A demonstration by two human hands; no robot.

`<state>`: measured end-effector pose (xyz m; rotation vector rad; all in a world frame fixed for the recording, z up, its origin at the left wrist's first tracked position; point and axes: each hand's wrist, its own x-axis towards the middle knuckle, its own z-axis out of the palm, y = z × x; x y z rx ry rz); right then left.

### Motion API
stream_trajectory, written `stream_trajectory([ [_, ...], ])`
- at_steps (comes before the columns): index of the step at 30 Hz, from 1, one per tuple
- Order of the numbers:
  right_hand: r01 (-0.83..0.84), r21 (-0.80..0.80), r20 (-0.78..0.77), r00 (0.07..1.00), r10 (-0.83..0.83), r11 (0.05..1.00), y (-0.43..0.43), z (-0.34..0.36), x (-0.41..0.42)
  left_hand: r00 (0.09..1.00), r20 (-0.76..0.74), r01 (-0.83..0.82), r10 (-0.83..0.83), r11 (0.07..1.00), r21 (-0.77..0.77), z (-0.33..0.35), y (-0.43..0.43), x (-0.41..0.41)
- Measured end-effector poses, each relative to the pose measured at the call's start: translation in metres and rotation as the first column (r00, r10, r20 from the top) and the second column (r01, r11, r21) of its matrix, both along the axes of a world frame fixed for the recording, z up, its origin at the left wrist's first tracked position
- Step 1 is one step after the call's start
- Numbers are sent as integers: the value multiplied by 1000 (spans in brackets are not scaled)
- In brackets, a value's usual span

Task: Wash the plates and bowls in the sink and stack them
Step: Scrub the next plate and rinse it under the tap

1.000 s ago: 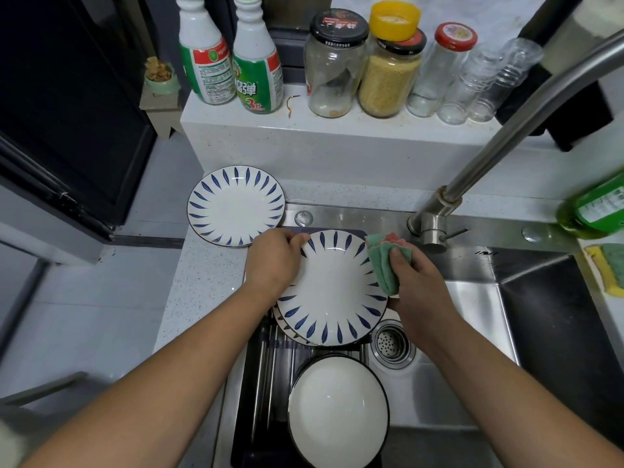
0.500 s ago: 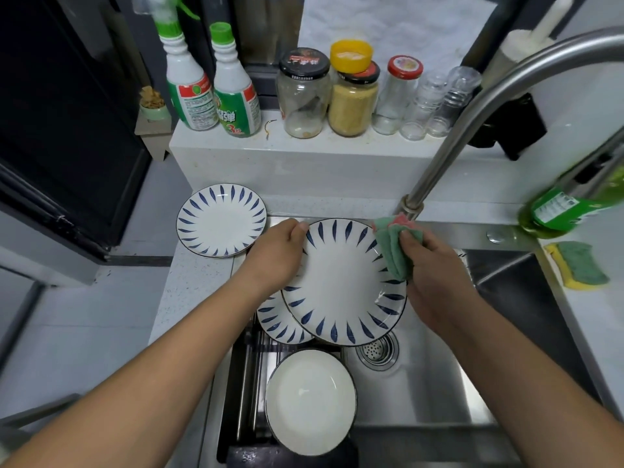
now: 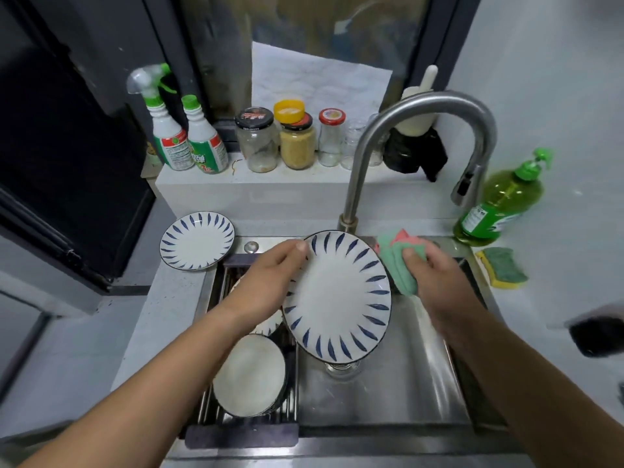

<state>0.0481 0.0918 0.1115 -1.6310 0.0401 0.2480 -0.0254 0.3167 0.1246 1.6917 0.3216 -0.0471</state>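
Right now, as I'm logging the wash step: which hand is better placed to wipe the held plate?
Right hand: it grips the green cloth at the plate's right rim; the left hand is busy holding the plate's left rim.

A home kitchen is showing: a steel sink [image 3: 388, 396] and faucet [image 3: 358, 170] are sitting before a ledge [image 3: 270, 195] carrying jars [image 3: 258, 146] and 2 spray bottles [image 3: 206, 143].
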Motion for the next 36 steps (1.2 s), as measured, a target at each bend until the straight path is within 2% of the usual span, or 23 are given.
stream_trajectory([
  [3,-44,-127,99,993,57,991,-36,6,-7,998,59,-36,28,988,149,12,-29,-4],
  [6,-68,-257,128,986,103,964,-69,8,-10,995,85,-68,48,965,252,20,-56,-8],
  [11,-129,-267,154,973,174,955,-104,16,-9,990,139,-89,30,894,440,46,-104,-12],
  [18,-125,-446,255,932,259,886,-124,25,-16,978,201,-163,53,793,587,74,-145,-20],
  [22,-191,-406,281,904,321,894,-125,32,-21,970,206,-214,126,842,496,79,-153,-25],
  [23,-194,-406,327,882,340,893,-123,35,-22,968,199,-230,154,861,453,78,-154,-26],
  [25,-159,-503,474,771,425,849,-116,39,-25,959,174,-272,225,906,324,76,-156,-32],
  [27,-144,-629,521,651,552,764,-112,36,-25,937,144,-335,318,935,114,74,-158,-37],
  [32,-181,-834,406,439,802,521,-122,40,-47,872,46,-467,487,858,-215,68,-151,-54],
  [34,-212,-851,369,411,834,481,-126,42,-60,852,37,-496,523,828,-263,60,-144,-60],
  [36,-303,-818,350,413,841,489,-127,46,-79,834,54,-516,550,810,-278,55,-143,-64],
])
